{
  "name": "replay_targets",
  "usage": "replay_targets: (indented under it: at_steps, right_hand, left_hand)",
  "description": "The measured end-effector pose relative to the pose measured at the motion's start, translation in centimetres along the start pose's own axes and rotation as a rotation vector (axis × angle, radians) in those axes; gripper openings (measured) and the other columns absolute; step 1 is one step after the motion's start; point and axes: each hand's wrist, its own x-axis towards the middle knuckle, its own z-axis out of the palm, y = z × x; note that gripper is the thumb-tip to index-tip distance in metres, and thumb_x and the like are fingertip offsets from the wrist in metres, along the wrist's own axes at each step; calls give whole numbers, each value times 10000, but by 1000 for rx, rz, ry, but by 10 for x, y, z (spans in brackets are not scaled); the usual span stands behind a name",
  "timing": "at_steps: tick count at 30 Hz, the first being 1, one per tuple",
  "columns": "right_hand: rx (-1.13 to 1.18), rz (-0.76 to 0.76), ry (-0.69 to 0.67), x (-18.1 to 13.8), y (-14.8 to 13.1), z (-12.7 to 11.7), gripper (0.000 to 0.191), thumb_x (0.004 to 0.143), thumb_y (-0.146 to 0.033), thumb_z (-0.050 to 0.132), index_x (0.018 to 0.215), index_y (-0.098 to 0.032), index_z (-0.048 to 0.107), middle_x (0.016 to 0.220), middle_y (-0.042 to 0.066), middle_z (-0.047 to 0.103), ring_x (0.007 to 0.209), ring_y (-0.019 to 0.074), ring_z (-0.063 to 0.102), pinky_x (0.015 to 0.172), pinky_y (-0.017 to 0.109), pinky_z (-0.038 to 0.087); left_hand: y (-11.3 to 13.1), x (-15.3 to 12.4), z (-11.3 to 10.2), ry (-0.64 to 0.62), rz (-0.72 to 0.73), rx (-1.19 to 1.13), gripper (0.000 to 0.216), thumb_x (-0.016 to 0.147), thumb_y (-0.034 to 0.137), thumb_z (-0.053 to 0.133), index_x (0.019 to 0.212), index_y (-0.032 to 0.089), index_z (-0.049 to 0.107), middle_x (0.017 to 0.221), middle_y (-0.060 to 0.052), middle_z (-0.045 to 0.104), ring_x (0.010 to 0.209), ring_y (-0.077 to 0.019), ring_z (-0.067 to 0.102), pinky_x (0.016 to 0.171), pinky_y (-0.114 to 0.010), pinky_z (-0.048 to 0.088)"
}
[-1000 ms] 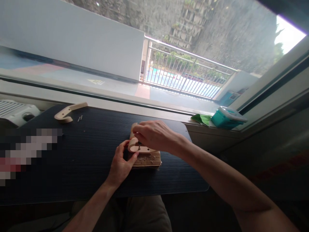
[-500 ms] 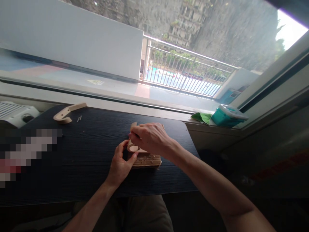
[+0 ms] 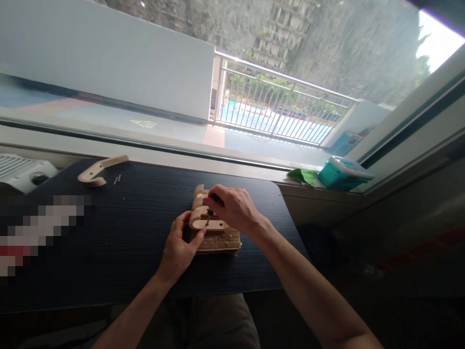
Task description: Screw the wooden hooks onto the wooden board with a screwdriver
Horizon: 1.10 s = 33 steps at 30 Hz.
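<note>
A wooden board (image 3: 221, 242) lies on the dark table (image 3: 109, 242) with pale curved wooden hooks (image 3: 212, 224) resting on it. My left hand (image 3: 179, 249) grips the near-left end of the front hook, thumb and fingers closed on it. My right hand (image 3: 234, 208) is closed around a small dark-handled tool (image 3: 214, 201), probably a screwdriver. The tool's tip points down into the front hook. Wood shavings lie on the board below the hook.
A loose wooden hook (image 3: 98, 172) and a small screw (image 3: 116, 179) lie at the table's far left. A white appliance (image 3: 22, 172) sits beyond the left edge. On the window sill at right are a teal box (image 3: 343, 175) and a green cloth (image 3: 303, 177).
My right hand has drawn back to the right, uncovering the hooks and the tool's tip. The left hand has stayed on the front hook.
</note>
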Motion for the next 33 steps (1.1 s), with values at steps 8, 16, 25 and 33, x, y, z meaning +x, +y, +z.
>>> replay_targets:
  at_steps: [8, 16, 25, 33]
  right_hand:
    - [103, -136, 43, 2, -11, -14, 286, 932, -281, 412, 844, -178, 664, 903, 27, 634, 737, 94, 540, 606, 216, 304]
    - [270, -113, 62, -1, 4, -5, 271, 921, -330, 468, 1014, -175, 670, 874, 29, 680, 745, 97, 576, 679, 189, 368]
    - [1, -45, 124, 5, 2, 1, 355, 924, -409, 435, 746, -168, 627, 706, 8, 598, 679, 108, 486, 635, 224, 310]
    - [-94, -408, -203, 10, -7, -38, 225, 915, -273, 448, 856, -170, 639, 768, 23, 600, 695, 123, 481, 610, 246, 278]
  left_hand:
    - [2, 0, -2, 3, -2, 16, 484, 719, 395, 623, 1145, 205, 493, 1097, -69, 594, 1006, -224, 577, 939, -390, 443]
    - [1, 0, 0, 0, -6, 15, 492, 717, 391, 629, 1152, 205, 495, 1102, -68, 594, 1009, -224, 576, 941, -388, 443]
    - [2, 0, -1, 7, -2, -7, 478, 714, 383, 629, 1140, 209, 499, 1094, -64, 601, 1009, -224, 584, 939, -385, 447]
    - [4, 0, -1, 3, 0, -7, 480, 708, 386, 634, 1134, 210, 502, 1082, -65, 599, 997, -224, 584, 926, -388, 449]
